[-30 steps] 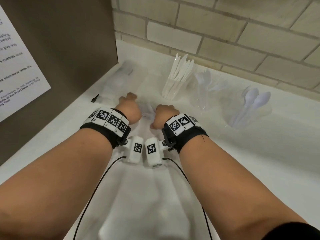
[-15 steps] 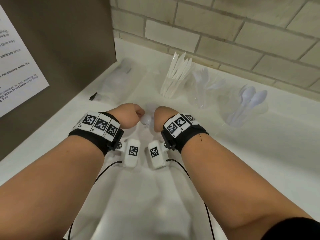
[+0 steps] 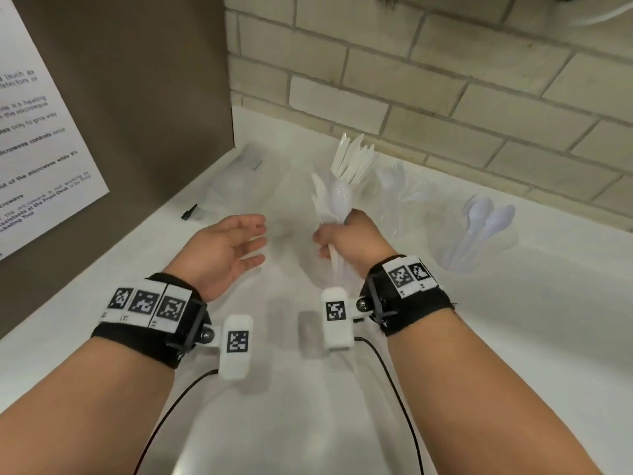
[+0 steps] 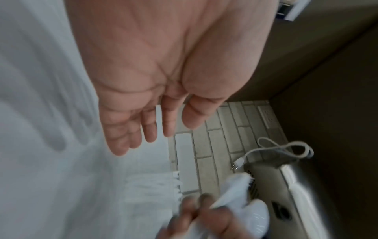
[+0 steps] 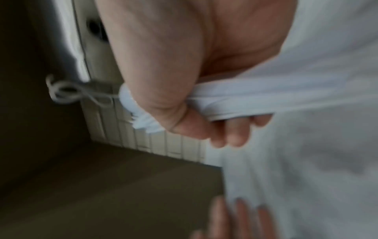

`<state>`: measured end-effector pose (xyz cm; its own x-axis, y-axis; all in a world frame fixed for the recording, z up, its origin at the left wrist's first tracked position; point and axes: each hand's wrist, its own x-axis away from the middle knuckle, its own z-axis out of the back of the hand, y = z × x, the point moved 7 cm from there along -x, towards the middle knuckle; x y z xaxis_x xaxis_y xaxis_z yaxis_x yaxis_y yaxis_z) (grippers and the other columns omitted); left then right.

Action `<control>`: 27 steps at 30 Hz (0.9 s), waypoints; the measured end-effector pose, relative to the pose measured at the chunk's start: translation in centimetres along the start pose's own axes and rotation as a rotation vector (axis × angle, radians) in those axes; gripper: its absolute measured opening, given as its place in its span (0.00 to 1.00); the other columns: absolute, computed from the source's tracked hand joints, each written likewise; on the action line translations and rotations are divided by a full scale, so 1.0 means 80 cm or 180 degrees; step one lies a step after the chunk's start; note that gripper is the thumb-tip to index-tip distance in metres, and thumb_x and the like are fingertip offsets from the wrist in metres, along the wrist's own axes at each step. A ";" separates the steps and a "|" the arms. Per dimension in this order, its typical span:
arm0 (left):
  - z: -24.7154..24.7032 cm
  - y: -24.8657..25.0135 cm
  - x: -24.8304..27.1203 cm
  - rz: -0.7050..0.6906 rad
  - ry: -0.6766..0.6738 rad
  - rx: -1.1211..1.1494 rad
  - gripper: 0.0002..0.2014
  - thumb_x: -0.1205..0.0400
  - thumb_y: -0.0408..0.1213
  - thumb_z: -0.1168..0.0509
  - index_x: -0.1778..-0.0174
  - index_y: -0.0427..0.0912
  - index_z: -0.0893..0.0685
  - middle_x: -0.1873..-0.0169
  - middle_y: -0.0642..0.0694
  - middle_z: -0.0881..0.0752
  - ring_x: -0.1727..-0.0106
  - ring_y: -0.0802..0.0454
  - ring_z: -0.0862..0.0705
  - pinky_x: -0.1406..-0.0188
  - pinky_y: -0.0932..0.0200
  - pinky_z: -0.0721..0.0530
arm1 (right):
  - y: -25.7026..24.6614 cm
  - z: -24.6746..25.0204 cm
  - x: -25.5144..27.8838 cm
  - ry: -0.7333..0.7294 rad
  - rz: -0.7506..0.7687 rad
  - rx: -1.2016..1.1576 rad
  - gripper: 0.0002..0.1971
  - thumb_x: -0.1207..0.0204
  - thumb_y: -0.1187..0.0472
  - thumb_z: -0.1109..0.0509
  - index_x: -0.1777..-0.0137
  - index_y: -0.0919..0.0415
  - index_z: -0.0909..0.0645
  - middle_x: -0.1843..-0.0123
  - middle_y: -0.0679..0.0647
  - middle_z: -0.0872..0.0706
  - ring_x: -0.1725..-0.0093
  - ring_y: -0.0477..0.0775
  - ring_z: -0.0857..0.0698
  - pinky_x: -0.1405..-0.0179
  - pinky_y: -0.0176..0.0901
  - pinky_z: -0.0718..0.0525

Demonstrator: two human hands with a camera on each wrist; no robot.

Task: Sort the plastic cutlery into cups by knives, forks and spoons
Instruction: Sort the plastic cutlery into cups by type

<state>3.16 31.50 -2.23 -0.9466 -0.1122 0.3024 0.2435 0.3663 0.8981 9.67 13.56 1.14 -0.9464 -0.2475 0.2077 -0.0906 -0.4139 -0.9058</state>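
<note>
The right hand (image 3: 352, 241) is fisted around a bunch of white plastic cutlery (image 3: 332, 204), spoon bowl and fork tines fanning up beyond its knuckles, handles poking out below. Just beside it, the left hand (image 3: 226, 248) hovers empty, palm inward, fingers relaxed and spread above the worktop (image 3: 513, 337).

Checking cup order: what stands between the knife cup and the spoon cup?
The clear cup of forks, between the knife cup and the spoon cup; the head view shows it.
</note>
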 end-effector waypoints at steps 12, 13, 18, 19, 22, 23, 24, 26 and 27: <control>-0.080 -0.018 0.012 0.1201 -0.1019 0.1012 0.32 0.13 0.52 0.54 0.39 0.28 0.16 0.38 0.24 0.19 0.35 0.32 0.18 0.35 0.40 0.21 | -0.080 -0.016 0.028 -0.0150 0.1192 -0.2291 0.08 0.31 0.70 0.29 0.61 0.55 0.22 0.70 0.56 0.23 0.69 0.58 0.21 0.60 0.51 0.18; -0.081 -0.014 0.012 0.1118 -0.1033 0.1105 0.31 0.12 0.51 0.54 0.45 0.30 0.12 0.38 0.27 0.17 0.36 0.34 0.17 0.33 0.41 0.22 | -0.072 -0.021 0.028 -0.0165 0.1131 -0.2190 0.09 0.31 0.69 0.27 0.61 0.54 0.21 0.68 0.57 0.22 0.67 0.59 0.20 0.61 0.50 0.18; -0.083 -0.017 0.011 0.1140 -0.1146 0.1309 0.27 0.12 0.54 0.55 0.27 0.42 0.22 0.30 0.38 0.21 0.31 0.40 0.20 0.29 0.39 0.26 | -0.054 -0.031 0.031 -0.0186 0.0973 -0.1888 0.07 0.27 0.69 0.27 0.59 0.58 0.22 0.70 0.60 0.19 0.66 0.60 0.17 0.71 0.44 0.17; -0.083 -0.020 0.012 0.1200 -0.1111 0.1277 0.30 0.13 0.55 0.54 0.25 0.37 0.26 0.30 0.34 0.21 0.31 0.38 0.21 0.30 0.39 0.25 | -0.055 -0.029 0.030 -0.0182 0.0940 -0.1931 0.07 0.25 0.69 0.28 0.59 0.57 0.22 0.71 0.59 0.19 0.67 0.59 0.17 0.70 0.44 0.17; -0.084 -0.018 0.010 0.1102 -0.1060 0.1290 0.30 0.13 0.54 0.53 0.33 0.33 0.19 0.30 0.35 0.21 0.31 0.39 0.21 0.29 0.41 0.25 | -0.056 -0.028 0.029 -0.0249 0.0874 -0.2086 0.08 0.25 0.69 0.28 0.59 0.57 0.22 0.72 0.57 0.21 0.69 0.58 0.18 0.70 0.44 0.18; -0.086 -0.013 0.011 0.1006 -0.1124 0.1353 0.28 0.13 0.54 0.53 0.39 0.38 0.13 0.30 0.39 0.20 0.31 0.41 0.20 0.28 0.41 0.26 | -0.055 -0.031 0.030 -0.0274 0.0848 -0.2038 0.08 0.26 0.70 0.28 0.60 0.57 0.22 0.72 0.57 0.21 0.70 0.57 0.19 0.70 0.43 0.18; -0.091 -0.007 0.013 0.0916 -0.1243 0.1356 0.27 0.13 0.53 0.52 0.44 0.43 0.10 0.33 0.43 0.18 0.33 0.43 0.19 0.28 0.41 0.26 | -0.052 -0.034 0.031 -0.0314 0.0821 -0.1941 0.09 0.26 0.70 0.27 0.62 0.58 0.22 0.73 0.56 0.21 0.72 0.56 0.20 0.71 0.42 0.18; -0.101 0.001 0.022 0.0830 -0.1534 0.0984 0.26 0.15 0.57 0.50 0.46 0.46 0.10 0.51 0.48 0.15 0.42 0.44 0.18 0.31 0.40 0.26 | -0.049 -0.038 0.033 -0.0454 0.0804 -0.1845 0.11 0.25 0.71 0.28 0.66 0.59 0.24 0.77 0.54 0.23 0.77 0.52 0.23 0.75 0.40 0.21; -0.102 0.004 0.024 0.0734 -0.1598 0.0706 0.26 0.17 0.59 0.48 0.45 0.44 0.13 0.60 0.47 0.17 0.49 0.44 0.19 0.37 0.40 0.27 | -0.049 -0.038 0.033 -0.0575 0.0820 -0.1896 0.13 0.25 0.72 0.29 0.67 0.59 0.26 0.80 0.54 0.26 0.80 0.51 0.26 0.77 0.39 0.24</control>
<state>3.17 23.88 1.22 -0.8718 0.4240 0.2452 0.4559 0.5197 0.7225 6.56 17.19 4.09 -0.8985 -0.4378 -0.0306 -0.0736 0.2190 -0.9729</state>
